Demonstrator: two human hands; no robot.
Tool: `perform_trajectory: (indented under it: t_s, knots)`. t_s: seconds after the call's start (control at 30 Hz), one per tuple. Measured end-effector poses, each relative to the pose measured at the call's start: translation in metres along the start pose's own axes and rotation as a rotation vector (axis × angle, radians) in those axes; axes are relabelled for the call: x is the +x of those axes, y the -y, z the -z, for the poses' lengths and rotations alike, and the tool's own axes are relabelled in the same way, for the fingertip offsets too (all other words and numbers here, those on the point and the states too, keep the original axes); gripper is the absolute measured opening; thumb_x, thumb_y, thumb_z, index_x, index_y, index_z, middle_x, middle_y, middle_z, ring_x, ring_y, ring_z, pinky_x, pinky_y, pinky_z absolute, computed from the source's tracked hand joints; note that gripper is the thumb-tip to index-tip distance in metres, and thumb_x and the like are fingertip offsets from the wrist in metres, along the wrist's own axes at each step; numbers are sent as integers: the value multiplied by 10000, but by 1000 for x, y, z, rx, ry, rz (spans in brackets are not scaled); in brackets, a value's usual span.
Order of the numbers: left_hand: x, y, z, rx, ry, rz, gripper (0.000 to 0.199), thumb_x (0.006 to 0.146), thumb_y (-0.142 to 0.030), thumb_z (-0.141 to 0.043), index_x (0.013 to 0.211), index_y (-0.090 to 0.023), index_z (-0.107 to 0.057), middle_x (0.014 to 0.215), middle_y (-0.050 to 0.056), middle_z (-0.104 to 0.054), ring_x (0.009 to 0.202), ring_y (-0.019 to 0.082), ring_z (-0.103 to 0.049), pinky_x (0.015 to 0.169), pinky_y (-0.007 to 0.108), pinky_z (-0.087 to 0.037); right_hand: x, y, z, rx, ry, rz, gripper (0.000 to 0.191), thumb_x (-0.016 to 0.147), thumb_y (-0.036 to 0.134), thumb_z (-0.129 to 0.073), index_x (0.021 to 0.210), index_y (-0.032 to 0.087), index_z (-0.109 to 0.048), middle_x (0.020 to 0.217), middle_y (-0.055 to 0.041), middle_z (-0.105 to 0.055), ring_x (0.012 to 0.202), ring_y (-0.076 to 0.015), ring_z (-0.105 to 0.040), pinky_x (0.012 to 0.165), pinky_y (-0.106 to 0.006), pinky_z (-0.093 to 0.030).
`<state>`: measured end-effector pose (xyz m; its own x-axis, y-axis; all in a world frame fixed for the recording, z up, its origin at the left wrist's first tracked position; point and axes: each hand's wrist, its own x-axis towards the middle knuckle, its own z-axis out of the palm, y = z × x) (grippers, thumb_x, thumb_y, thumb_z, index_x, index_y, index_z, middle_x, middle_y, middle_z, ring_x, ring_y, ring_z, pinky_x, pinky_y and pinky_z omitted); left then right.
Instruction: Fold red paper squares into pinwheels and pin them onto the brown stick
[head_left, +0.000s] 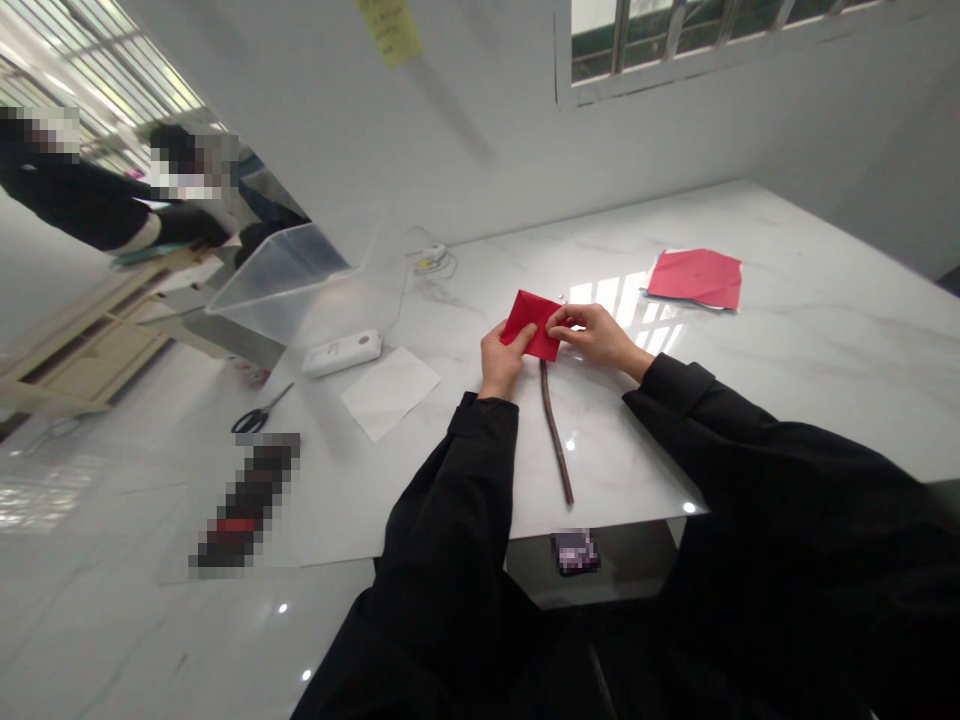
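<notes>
Head view: your left hand (505,362) and right hand (592,337) both grip a folded red paper (531,325) mid-table, fingers closed on it, left thumb pressing its face, right fingertips (559,321) pinching its edge. A brown stem (555,430) lies just below, running toward the near edge of the marble table (637,450). Open room to the right, up to the red paper sheets (696,278) — to the left, a white paper sheet (390,392) and clear plastic bin (289,285).

Bright daylight from a window (697,40), glare on the tabletop (817,300), warped edges
</notes>
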<state>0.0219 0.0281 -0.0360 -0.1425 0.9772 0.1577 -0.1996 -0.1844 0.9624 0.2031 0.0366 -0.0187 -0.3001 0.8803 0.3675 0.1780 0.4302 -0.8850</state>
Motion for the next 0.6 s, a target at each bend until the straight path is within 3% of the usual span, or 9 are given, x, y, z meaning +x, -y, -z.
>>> perform_trajectory:
  t_s: [0.17,0.4,0.6]
  knots:
    - [0,0,0,32,2,-5,388,648,-379,-873,925,-133,-760,866,63,-759,758,180,-674,764,305,-523,2,3,2,90,-19,34,200,857,370,-687,877,174,-717,833,-34,-701,730,-161,-597,726,-320,-494]
    - [-3,-5,-1,32,30,6,390,636,-362,-878,930,-133,-764,850,61,-767,743,181,-675,741,299,-525,2,0,-1,6,-28,87,148,876,347,-675,890,207,-722,947,-58,-682,883,-208,-622,751,-334,-505]
    - [-2,-2,1,43,94,10,406,646,-376,-879,951,-133,-763,877,69,-769,776,192,-688,754,300,-525,0,-3,-4,-89,-47,88,139,888,347,-674,880,219,-728,961,-61,-654,848,-202,-620,716,-334,-522]
